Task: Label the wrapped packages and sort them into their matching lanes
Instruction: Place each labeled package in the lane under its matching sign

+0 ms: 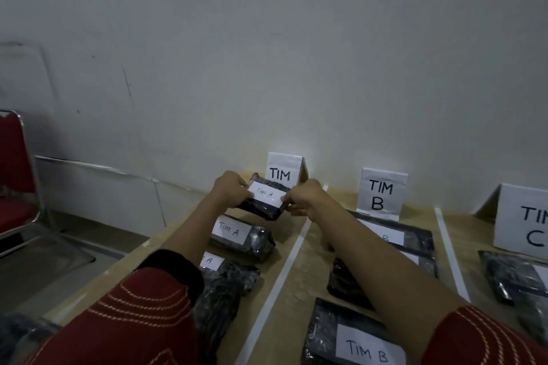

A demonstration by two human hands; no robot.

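Tan tabletop (299, 271) meets white wall (267, 53); left grip (229, 188), right grip (307, 198) seemingly clutch package (264, 210).

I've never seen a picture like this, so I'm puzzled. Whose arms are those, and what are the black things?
There is no machine. A person wears a camera on the head, so you look down along their arms. The left hand and right hand hold a black wrapped package labelled TIM A, in front of the TIM A sign. White tape splits the table into lanes. More labelled packages lie in the A lane and the B lane.
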